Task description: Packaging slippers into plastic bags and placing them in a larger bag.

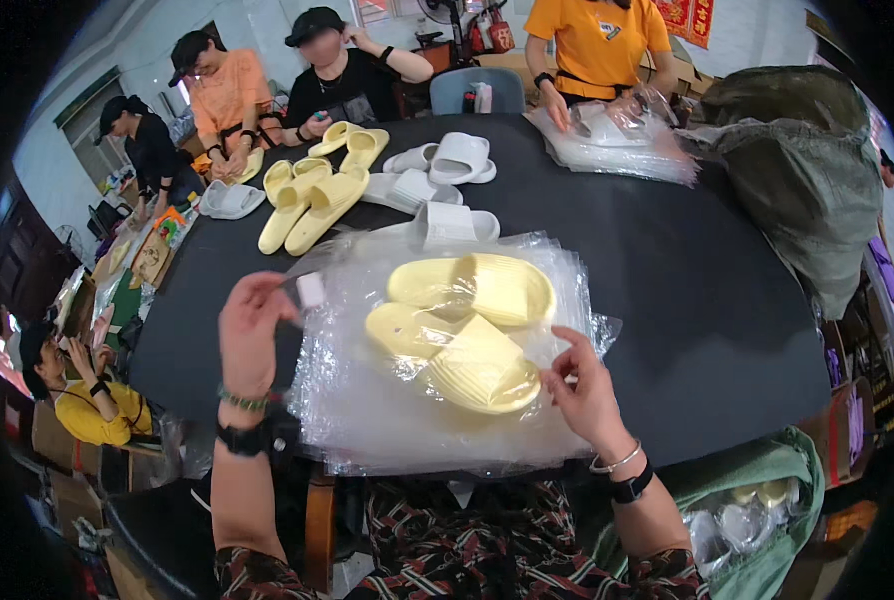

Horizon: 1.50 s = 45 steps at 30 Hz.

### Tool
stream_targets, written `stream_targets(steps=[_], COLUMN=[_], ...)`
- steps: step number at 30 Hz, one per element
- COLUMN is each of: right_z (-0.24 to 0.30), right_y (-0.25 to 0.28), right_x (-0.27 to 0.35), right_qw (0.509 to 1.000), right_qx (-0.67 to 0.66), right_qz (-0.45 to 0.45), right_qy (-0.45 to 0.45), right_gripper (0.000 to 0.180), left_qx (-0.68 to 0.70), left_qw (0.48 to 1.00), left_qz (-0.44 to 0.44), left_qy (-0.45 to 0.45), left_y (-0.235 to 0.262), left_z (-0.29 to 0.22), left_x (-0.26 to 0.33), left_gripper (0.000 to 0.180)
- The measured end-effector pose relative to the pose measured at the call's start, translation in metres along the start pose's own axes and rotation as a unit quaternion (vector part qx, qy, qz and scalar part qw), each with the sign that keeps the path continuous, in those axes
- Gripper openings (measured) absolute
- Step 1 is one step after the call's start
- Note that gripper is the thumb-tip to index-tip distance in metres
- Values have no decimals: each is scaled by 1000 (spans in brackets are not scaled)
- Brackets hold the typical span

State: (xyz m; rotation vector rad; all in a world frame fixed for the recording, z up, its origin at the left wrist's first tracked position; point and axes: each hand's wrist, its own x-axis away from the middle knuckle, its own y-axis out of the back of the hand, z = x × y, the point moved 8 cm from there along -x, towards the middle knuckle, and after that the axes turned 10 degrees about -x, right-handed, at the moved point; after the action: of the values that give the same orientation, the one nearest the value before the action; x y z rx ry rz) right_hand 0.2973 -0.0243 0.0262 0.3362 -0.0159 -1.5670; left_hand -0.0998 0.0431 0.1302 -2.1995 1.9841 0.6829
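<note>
A pair of pale yellow slippers (487,365) lies inside a clear plastic bag (417,300), on top of a stack of clear bags (397,440) in front of me. At the upper left edge of that bag, my left hand (252,330) has its fingers bent around the thin film, beside a small white label (310,290). My right hand (582,385) is at the toe of the nearer slipper, index finger and thumb apart, the thumb by the bag. Yellow slippers (317,205) and white slippers (447,195) stand farther back on the table.
The black table (717,300) curves around me. Across it, a person in orange (602,50) handles another bag stack (617,140). More people (342,80) sit at the far left. A large grey-green sack (802,170) stands right; a green sack (767,500) of bagged slippers sits lower right.
</note>
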Motion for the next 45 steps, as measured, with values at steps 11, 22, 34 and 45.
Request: stream_targets(steps=[11, 22, 34, 45], right_z=[0, -4, 36, -35], right_y=[13, 15, 6, -21], right_x=[4, 25, -33, -52], right_qw=[984, 982, 942, 880], right_qx=[55, 21, 259, 300], right_qz=[70, 135, 183, 365], right_qy=[-153, -129, 111, 37], right_gripper=[75, 88, 109, 152], left_qx=[189, 197, -486, -386], left_qw=[930, 928, 728, 733], left_qz=[-31, 44, 403, 485], left_qy=[313, 312, -268, -280], left_y=[-2, 2, -61, -149], left_z=[25, 57, 42, 53], left_x=[128, 111, 47, 38], left_gripper=[60, 49, 48, 94])
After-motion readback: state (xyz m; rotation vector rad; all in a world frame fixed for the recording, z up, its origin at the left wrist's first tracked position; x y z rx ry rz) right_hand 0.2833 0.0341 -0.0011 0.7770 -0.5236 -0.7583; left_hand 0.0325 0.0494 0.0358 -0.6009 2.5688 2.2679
